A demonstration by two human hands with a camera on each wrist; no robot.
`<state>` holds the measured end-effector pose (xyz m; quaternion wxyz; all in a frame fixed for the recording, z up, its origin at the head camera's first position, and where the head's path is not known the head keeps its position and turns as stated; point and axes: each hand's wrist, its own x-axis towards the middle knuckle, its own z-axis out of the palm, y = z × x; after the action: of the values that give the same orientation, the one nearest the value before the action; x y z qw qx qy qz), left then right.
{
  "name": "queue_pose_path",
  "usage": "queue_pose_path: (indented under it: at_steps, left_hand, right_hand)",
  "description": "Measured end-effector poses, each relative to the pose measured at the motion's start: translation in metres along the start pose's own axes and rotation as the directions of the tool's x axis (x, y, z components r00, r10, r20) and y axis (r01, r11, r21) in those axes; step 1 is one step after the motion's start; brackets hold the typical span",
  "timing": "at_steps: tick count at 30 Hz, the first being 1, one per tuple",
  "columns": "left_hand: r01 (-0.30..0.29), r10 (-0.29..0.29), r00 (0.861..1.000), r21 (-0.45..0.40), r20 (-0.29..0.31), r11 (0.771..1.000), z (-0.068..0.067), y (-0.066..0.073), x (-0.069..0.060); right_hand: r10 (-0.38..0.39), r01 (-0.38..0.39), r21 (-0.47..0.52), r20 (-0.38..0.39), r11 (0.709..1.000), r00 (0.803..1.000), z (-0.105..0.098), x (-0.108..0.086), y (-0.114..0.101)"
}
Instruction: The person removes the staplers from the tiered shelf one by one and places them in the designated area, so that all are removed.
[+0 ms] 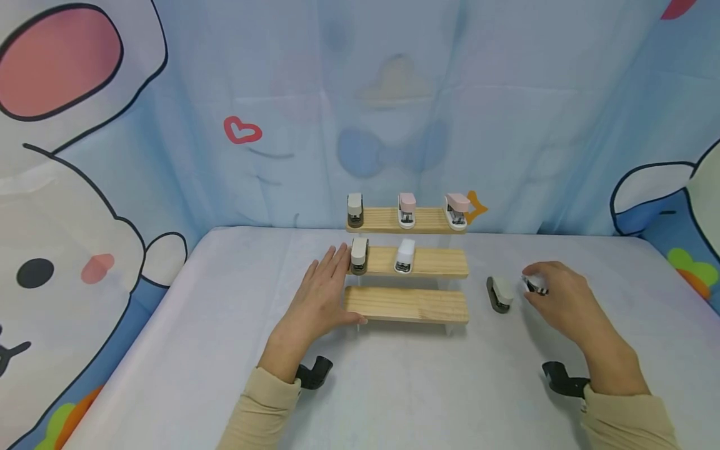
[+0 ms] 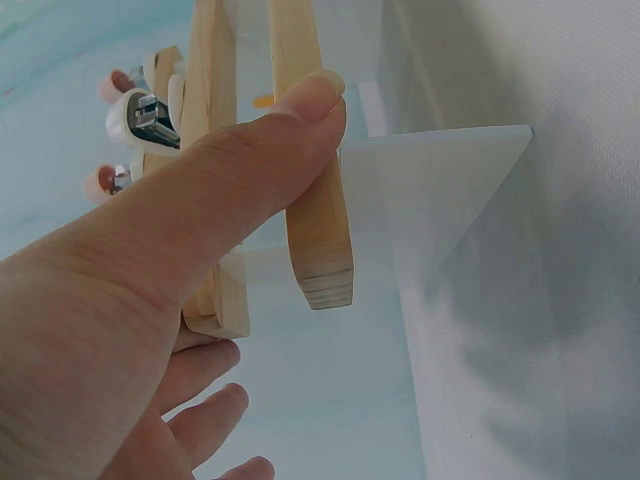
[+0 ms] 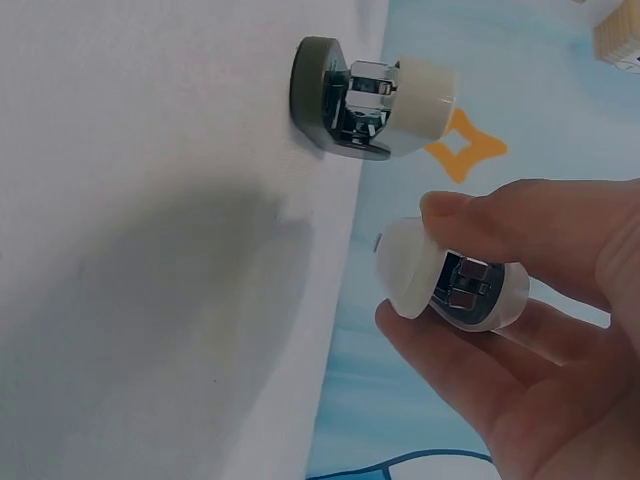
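My right hand [image 1: 568, 303] pinches a small white stapler [image 3: 410, 265] between thumb and fingers, held above the table. Left of it on the table stands a cream-and-dark-green mini stapler [image 1: 499, 294]. My left hand [image 1: 319, 294] rests against the left end of a three-tier wooden rack [image 1: 405, 304]. Its thumb [image 2: 260, 150] lies on the front edge of the lowest board, with the other fingers extended alongside the middle board. That middle board bears a cream-and-dark stapler [image 1: 359, 255] and a white stapler [image 1: 404, 255]. The lowest board has bare wood on top.
On the rack's top board stand a white-and-dark stapler [image 1: 355, 209] and two pink-and-white staplers, one in the middle [image 1: 407, 209] and one at the right [image 1: 457, 209]. Clear side panels [image 2: 440, 190] support the boards. A white cloth [image 1: 394, 387] covers the table, with a printed blue curtain [image 1: 281, 94] behind.
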<state>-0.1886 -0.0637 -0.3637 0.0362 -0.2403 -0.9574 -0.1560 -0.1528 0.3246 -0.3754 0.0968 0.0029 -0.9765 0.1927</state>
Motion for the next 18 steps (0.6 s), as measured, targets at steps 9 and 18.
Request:
queue_pose_path:
  at_steps: [9, 18]
  left_hand:
    - [-0.006, 0.006, 1.0, 0.007, -0.013, 1.0, 0.0, 0.0, -0.001]
    - [-0.001, 0.002, 1.0, 0.005, -0.001, 1.0, 0.0, 0.0, -0.001]
  right_hand:
    - [0.053, -0.054, 0.01, 0.107, 0.998, 0.993, 0.005, 0.004, 0.007]
    - [0.025, -0.033, 0.045, 0.165, 0.998, 0.986, 0.009, 0.006, 0.017]
